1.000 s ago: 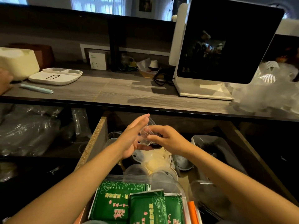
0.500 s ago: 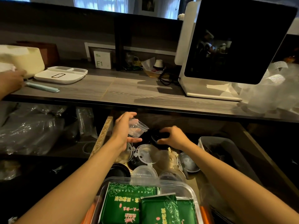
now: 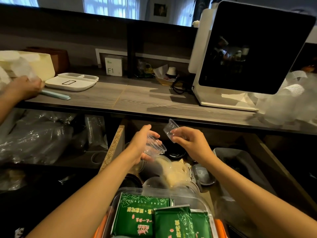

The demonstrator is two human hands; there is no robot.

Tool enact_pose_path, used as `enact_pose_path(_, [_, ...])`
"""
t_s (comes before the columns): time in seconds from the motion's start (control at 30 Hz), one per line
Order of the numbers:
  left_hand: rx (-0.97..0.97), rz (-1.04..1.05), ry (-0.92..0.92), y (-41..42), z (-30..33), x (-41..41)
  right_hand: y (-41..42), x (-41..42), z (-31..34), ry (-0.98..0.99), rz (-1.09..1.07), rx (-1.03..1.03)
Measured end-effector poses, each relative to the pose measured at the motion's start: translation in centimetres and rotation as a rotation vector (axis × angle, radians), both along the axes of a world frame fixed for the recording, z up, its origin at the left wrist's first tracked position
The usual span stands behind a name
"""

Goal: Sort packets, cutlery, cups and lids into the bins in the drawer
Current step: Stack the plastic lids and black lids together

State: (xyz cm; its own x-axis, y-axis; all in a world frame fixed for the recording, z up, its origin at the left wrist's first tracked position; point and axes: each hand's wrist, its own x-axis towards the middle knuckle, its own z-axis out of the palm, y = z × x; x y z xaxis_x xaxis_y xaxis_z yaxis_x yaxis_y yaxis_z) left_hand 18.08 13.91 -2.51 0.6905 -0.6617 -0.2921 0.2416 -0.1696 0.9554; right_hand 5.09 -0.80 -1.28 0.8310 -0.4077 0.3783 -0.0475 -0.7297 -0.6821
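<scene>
— Why a clear cup (image 3: 171,130) in the right hand (image 3: 190,143) and a stack of cups (image 3: 154,146) gripped in the left hand (image 3: 142,145)?
— Probably nesting them, above the drawer (image 3: 115,143), lids (image 3: 171,170) at six o'clock.

"f1" stands in pale green on the front of a small white box (image 3: 113,66) in the upper middle of the frame, at the back of the counter. the green packets (image 3: 145,215) at the bottom centre carry printed characters in gold and pink, seen upside down and too small to read. no other writing can be read.
</scene>
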Motion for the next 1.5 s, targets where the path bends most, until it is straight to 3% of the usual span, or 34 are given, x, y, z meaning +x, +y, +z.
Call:
enact_pose_path(0.1, [0.006, -0.07, 0.011, -0.1, -0.3, 0.0, 2.3, -0.4, 1.2, -0.049, 0.089, 0.018])
enact_pose_path(0.3, [-0.051, -0.186, 0.099, 0.1, 0.1, -0.6, 4.6, 0.2, 0.7, 0.072, 0.235, -0.022])
enact_pose_path(0.47, [-0.077, -0.281, 0.117, 0.2, 0.3, -1.1, 3.8, -0.3, 0.9, 0.143, 0.164, -0.075])
enact_pose_path(0.67, [-0.115, -0.411, 0.097, 0.2, 0.1, -2.6, 4.0, -2.6, 0.9, 0.265, 0.275, -0.194])
enact_pose_path(0.77, [-0.158, -0.45, 0.127, -0.1, 0.6, -4.1, 3.5, -4.4, 1.2, 0.226, 0.296, -0.074])
enact_pose_path(0.87, [-0.187, -0.403, 0.162, -1.2, 2.0, -5.2, 1.9, -6.6, 2.6, 0.056, 0.194, 0.196])
enact_pose_path(1.0, [-0.176, -0.339, 0.22, -3.5, 3.6, -7.1, -2.8, -9.0, 3.4, -0.133, -0.181, 0.329])
enact_pose_path(1.13, [-0.13, -0.299, 0.127, -6.7, 4.2, -8.9, -9.3, -11.5, 1.5, -0.02, -0.483, 0.263])
enact_pose_path(1.27, [-0.156, -0.291, 0.051, -9.9, 3.7, -9.6, -14.6, -12.5, -0.4, 0.234, -0.686, 0.181])
enact_pose_path(1.37, [-0.149, -0.317, 0.003, -11.6, 2.8, -9.4, -16.4, -12.0, -1.4, 0.451, -0.67, 0.02])
enact_pose_path(1.5, [-0.133, -0.327, -0.002, -13.0, 2.0, -8.4, -18.3, -10.0, -3.1, 0.478, -0.562, -0.067])
